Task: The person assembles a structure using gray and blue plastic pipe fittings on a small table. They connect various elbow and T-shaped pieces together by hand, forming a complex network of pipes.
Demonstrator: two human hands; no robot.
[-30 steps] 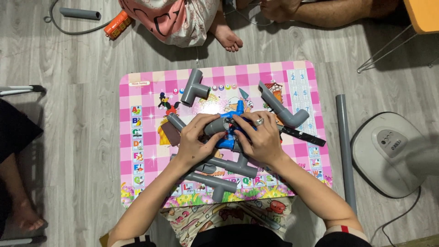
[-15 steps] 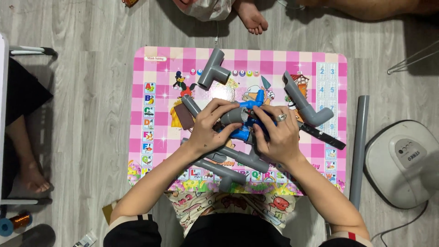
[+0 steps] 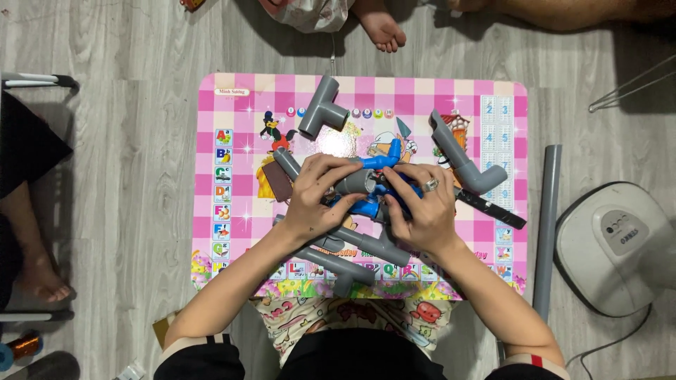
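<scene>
My left hand [image 3: 318, 198] and my right hand [image 3: 422, 208] meet at the middle of a small pink checked table [image 3: 493, 98]. Together they grip a grey pipe piece [image 3: 355, 181] joined to a blue plastic valve [image 3: 373, 165]. The left hand wraps the grey pipe end; the right hand, with a ring on it, closes over the blue part. Below my hands lie grey pipe lengths [image 3: 366, 245]. A grey tee fitting [image 3: 321, 110] sits at the table's far side, and a grey pipe with an elbow [image 3: 465, 156] lies to the right.
A black flat tool [image 3: 493, 209] lies right of my hands. A long grey pipe [image 3: 546, 225] rests on the wooden floor beside a white round appliance [image 3: 616, 246]. Other people's feet show at the top [image 3: 380, 29] and far left [image 3: 42, 278].
The camera view has shifted, so the table sits lower and further right. My hands stay closed on the pipe and valve, turning it slightly.
</scene>
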